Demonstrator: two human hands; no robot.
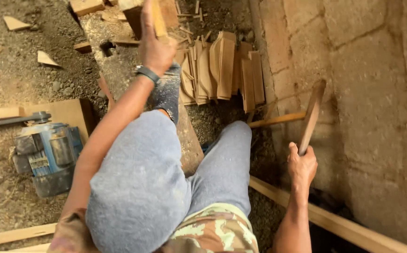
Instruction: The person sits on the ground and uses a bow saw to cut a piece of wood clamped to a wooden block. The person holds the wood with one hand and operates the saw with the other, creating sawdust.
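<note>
My left hand (154,44) is stretched forward at the top middle, fingers closed around an upright wooden piece (158,18) that rests on a wooden block (135,14). A dark band sits on that wrist. My right hand (302,164) is low at the right, gripping the bottom end of a flat wooden stick (312,115) that points up toward the wall. My knees in grey trousers fill the lower middle, and my left foot in a dusty shoe (168,91) rests on a plank (184,136).
A stack of thin cut wooden boards (222,70) leans by the wall base. A blue electric motor (48,152) with a belt sits at left on the dirt. A rough stone wall (367,93) fills the right. Long wooden battens (334,225) lie below; wood scraps litter the ground.
</note>
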